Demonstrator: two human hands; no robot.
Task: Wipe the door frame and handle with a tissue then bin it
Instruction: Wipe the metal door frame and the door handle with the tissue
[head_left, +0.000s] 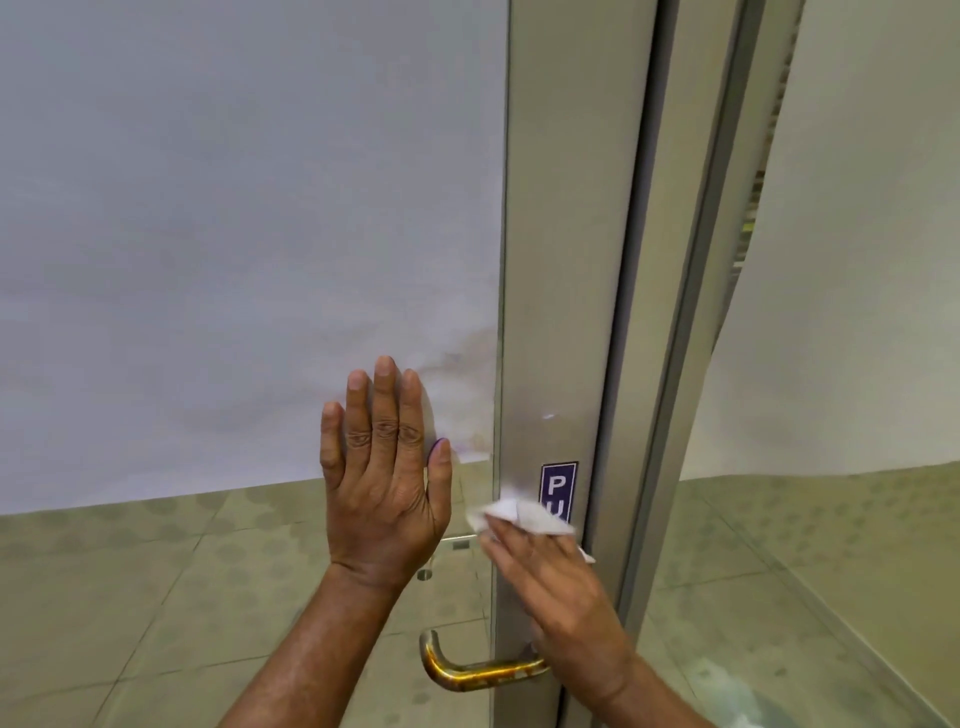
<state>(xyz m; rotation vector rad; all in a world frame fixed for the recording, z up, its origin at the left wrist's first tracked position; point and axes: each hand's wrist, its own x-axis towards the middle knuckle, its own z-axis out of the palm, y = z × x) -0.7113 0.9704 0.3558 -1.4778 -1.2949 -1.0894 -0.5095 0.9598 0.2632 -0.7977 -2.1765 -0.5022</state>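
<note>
A glass door with a frosted upper panel has a grey metal door frame (563, 260) running down its right side. My right hand (561, 597) presses a crumpled white tissue (519, 514) flat against the frame, just over a blue sticker (558, 491) whose lower letters are hidden. My left hand (384, 478) lies flat on the glass with its fingers spread and pointing up, holding nothing. A brass handle (467, 670) curves out from the frame below my right wrist, which hides its root.
A second frame post (691, 312) stands right of the door edge, with another frosted glass pane (857, 260) beyond it. A tiled floor (130, 597) shows through the clear lower glass. No bin is in view.
</note>
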